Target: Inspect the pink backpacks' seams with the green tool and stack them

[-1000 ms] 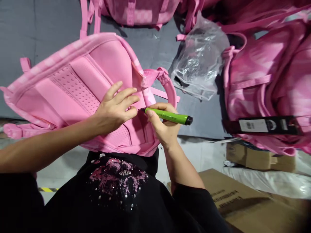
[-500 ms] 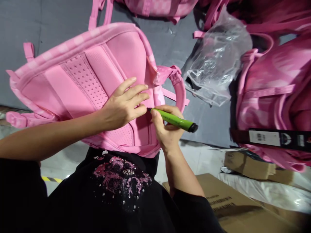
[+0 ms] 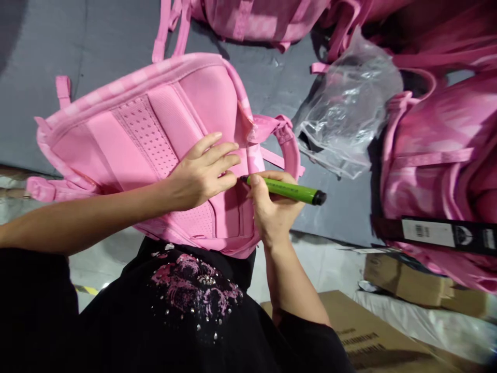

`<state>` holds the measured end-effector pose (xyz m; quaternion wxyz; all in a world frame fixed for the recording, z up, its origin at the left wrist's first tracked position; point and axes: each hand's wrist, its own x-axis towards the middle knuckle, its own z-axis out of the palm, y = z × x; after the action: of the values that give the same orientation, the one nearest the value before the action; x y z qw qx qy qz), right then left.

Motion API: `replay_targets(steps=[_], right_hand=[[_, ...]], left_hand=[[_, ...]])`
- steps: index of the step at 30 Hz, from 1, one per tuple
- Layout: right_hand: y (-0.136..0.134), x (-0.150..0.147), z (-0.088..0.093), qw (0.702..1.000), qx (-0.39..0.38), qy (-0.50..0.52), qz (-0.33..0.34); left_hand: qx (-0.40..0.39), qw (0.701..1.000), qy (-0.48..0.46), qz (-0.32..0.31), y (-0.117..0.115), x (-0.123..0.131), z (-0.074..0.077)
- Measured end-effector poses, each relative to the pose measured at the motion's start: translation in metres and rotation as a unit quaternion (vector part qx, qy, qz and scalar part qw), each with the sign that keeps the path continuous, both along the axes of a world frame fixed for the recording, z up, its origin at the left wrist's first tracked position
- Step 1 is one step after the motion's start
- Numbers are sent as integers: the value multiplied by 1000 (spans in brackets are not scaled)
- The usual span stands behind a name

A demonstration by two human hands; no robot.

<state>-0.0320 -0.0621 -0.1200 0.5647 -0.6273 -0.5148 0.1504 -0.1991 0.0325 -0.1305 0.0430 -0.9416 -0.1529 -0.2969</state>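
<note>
A pink backpack [image 3: 116, 134] lies back side up at the near edge of the grey table, its padded panels showing. My left hand [image 3: 205, 171] rests flat on its back padding, fingers spread. In my right hand [image 3: 274, 207] is a green marker pen [image 3: 291, 190], gripped near its tip. The dark tip is at the backpack's surface, just beside my left fingers; whether it touches, I cannot tell. The backpack's top handle [image 3: 289, 147] loops out to the right, beyond my right hand.
A clear plastic bag [image 3: 349, 103] lies on the grey table [image 3: 116, 31] to the right. More pink backpacks [image 3: 430, 140] sit at the right and far side, one with a black hang tag [image 3: 435, 233]. Cardboard boxes [image 3: 361, 331] stand below on the floor.
The marker pen's rear end has swung slightly up and right, while its tip stays by my left fingers. The whole view has shifted a little downward. My left hand stays on the backpack.
</note>
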Motion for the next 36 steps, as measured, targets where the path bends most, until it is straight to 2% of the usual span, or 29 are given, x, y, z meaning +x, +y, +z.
replay_targets(steps=[5,11,17,19,22,24,26,29,32,34,36], right_hand=[[3,-1,-1,1000,-1,31,0],[3,-2,0,1000,1,20,-5],[1,1,-4,1000,-15,-11,-14],[-1,7,-2,999,-17,-40,7],[-7,17,1,996,-16,-81,17],[-8,18,0,994,22,-100,22],[-6,10,-4,985,92,-137,57],[4,-16,-9,954,202,-199,101],[6,-40,-5,915,303,-253,85],[-3,-49,8,886,352,-287,91],[-17,-51,29,873,364,-304,113]], left_hand=[[88,996,-8,21,0,0,-4],[49,997,53,35,0,0,1],[89,996,-5,17,0,2,5],[93,996,13,4,6,0,14],[94,989,109,-19,22,-12,41],[89,982,165,-7,29,-22,62],[78,980,182,20,29,-31,77],[72,986,143,47,10,-42,85],[73,993,73,62,-29,-56,91],[67,994,43,75,-57,-66,102],[59,994,28,86,-82,-72,116]])
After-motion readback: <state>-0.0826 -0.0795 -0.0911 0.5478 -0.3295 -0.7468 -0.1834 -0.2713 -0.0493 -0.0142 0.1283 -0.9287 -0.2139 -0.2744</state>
